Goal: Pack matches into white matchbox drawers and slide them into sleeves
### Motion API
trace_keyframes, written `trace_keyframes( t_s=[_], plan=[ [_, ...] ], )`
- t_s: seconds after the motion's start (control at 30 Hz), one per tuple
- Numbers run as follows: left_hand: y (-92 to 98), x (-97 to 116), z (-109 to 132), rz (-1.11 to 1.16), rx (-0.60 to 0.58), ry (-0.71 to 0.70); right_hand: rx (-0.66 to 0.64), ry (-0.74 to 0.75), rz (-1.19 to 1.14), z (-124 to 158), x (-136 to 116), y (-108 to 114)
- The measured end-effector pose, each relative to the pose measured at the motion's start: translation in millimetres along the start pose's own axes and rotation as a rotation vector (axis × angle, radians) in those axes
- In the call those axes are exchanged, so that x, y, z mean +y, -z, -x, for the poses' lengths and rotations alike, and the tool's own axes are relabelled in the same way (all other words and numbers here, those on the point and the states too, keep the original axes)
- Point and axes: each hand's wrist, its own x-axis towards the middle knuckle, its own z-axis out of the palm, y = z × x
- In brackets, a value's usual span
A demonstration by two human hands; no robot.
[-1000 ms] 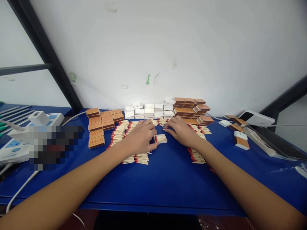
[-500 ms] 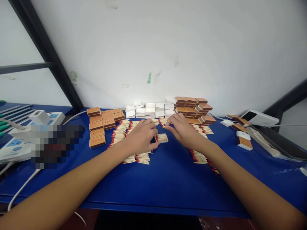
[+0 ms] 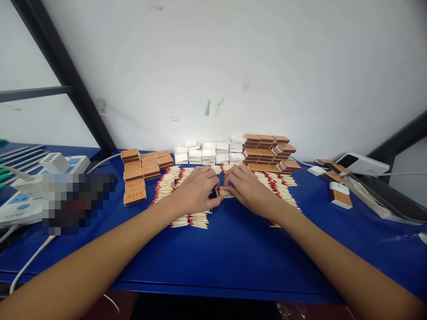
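A small white matchbox tray [image 3: 227,194] with matches in it lies on the blue table between my hands. My left hand [image 3: 197,190] rests at the tray's left end, fingers curved, thumb and fingertips apart around that end. My right hand [image 3: 248,189] reaches over the tray's right part, its fingers bent down close together at the matches; whether they pinch a match is too small to tell. Rows of red-tipped matches lie beside the left hand [image 3: 163,189] and under the right forearm [image 3: 283,191].
Orange matchboxes [image 3: 135,196] are piled at the left, more boxes [image 3: 258,154] are stacked at the back right, and white trays [image 3: 208,153] stand between them by the wall. A power strip [image 3: 22,204] lies far left; a white device [image 3: 362,163] and loose boxes lie right.
My right hand has moved left and slightly down, from beside the tray to over its right part. My left hand and the tray have stayed in place.
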Motion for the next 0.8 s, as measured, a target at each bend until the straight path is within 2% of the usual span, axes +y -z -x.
trace_keyframes(
  t_s=[0.13, 0.23, 0.37, 0.5, 0.8],
  plan=[
    [-0.4, -0.7, 0.8, 0.017, 0.009, 0.005, 0.052, -0.009, -0.026, 0.1, 1.0, 5.4],
    [-0.8, -1.2, 1.6, 0.024, 0.017, 0.006, 0.092, -0.073, 0.024, 1.4, 9.3, 6.5],
    [-2.1, -1.8, 2.1, -0.011, 0.022, -0.001, 0.04, -0.146, 0.121, 4.3, 25.4, -2.2],
    [-2.4, -1.6, 2.0, -0.022, 0.019, -0.007, -0.021, -0.136, 0.11, 5.1, 35.3, -7.8],
    [-1.0, -1.1, 2.1, -0.006, 0.019, -0.004, 0.038, -0.158, 0.149, -0.7, 42.8, -10.9]
  ],
)
